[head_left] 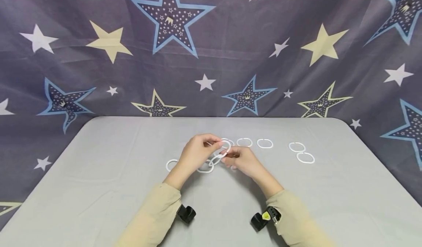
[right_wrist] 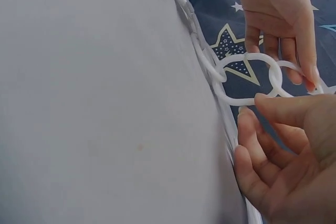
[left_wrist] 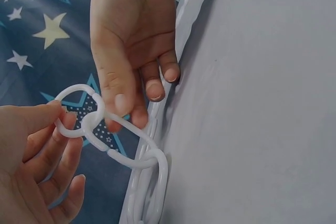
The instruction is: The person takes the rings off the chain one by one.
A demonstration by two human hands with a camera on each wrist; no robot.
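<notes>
My left hand (head_left: 199,151) pinches a white oval plastic chain link (left_wrist: 68,133) between thumb and fingers, above the middle of the table. Through it passes a second white link (left_wrist: 132,128), which my right hand (head_left: 243,160) grips by thumb and fingertips. From the far end of that second link hangs a third link (left_wrist: 164,182), hooked through it. In the head view another link (head_left: 205,172) lies lower, just right of the left wrist. A further link (head_left: 166,165) shows left of that wrist; the forearm hides whether they join.
Behind the hands, loose white links lie on the grey table (head_left: 99,203), among them one link (head_left: 244,138) and its neighbour (head_left: 265,148). Farther right are a link (head_left: 296,142) and another link (head_left: 306,163) close together. A star-patterned curtain (head_left: 230,64) hangs behind the table.
</notes>
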